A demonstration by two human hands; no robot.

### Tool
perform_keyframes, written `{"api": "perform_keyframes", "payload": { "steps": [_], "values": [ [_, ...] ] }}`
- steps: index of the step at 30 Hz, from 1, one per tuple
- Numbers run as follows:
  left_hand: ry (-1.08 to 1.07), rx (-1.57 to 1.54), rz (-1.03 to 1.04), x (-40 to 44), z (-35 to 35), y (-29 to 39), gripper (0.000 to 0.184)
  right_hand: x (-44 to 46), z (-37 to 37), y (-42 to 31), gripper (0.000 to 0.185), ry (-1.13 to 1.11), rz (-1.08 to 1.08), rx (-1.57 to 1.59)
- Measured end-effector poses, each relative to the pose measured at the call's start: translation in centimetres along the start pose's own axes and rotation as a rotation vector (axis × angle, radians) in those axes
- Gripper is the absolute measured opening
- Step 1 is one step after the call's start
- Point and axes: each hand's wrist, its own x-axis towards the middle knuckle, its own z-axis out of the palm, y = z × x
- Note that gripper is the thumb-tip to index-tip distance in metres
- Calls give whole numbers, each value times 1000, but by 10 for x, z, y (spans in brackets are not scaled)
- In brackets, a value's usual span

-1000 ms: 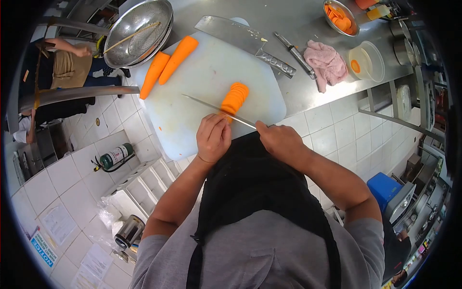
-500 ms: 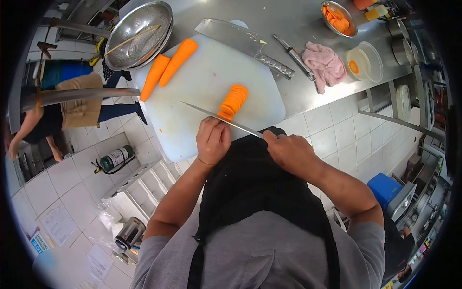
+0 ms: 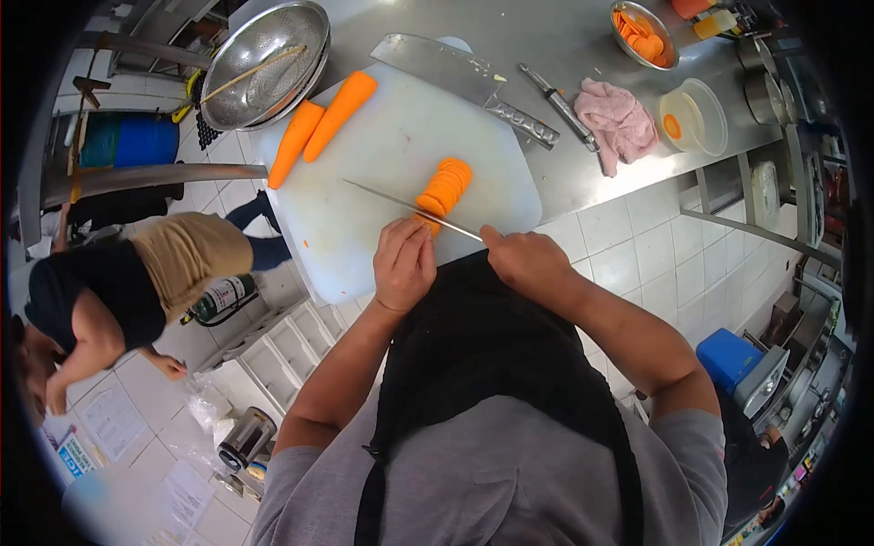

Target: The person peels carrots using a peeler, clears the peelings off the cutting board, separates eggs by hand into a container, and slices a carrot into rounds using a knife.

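Note:
My right hand [image 3: 528, 261] is closed round the handle of a long thin knife [image 3: 387, 196], whose blade lies across a carrot near its cut end. Bent fingers of my left hand [image 3: 404, 264] grip the short carrot stub [image 3: 428, 224] beside the blade. Beyond the blade, a leaning row of round carrot slices [image 3: 446, 185] rests on the white cutting board [image 3: 382, 146]. Two whole peeled carrots [image 3: 339, 116] lie at the board's far left. A broad cleaver [image 3: 446, 73] lies along the board's far edge.
Nested metal colanders [image 3: 223, 82] holding a stick stand at far left. On the counter are a peeler [image 3: 557, 105], a pink cloth [image 3: 617, 123], a plastic tub [image 3: 696, 123] and a bowl of carrot slices [image 3: 645, 41]. Another person [image 3: 118, 282] is at left.
My right hand and the knife have shifted left, and the blade now sits across the carrot further from my body. The other person at left has moved nearer, in front of the fire extinguisher.

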Motion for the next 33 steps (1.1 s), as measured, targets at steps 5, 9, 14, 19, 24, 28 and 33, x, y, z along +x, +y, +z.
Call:
{"api": "perform_keyframes", "payload": {
  "steps": [5, 9, 14, 19, 24, 28, 33],
  "values": [
    [-17, 1, -10, 2, -3, 3, 18, -25, -19, -13, 9, 51, -54, -6],
    [-26, 2, -18, -4, -2, -1, 19, -41, -28, -17, 10, 82, -51, -43],
    [-22, 11, 14, -1, -1, 0, 23, -38, -21, -11, 10, 68, -68, -11],
    [-14, 19, 1, -2, -1, -1, 23, -20, -4, -6, 9, 53, -53, -10],
    [-2, -9, -6, -1, -1, -1, 21, -1, 7, -4, 8, 12, -27, 4],
    [6, 3, -8, 0, -1, 2, 20, -2, 4, -4, 8, 34, -48, 9],
    [0, 9, -9, 0, -2, 3, 21, -22, -19, -15, 8, 45, -68, 35]
  ]
}}
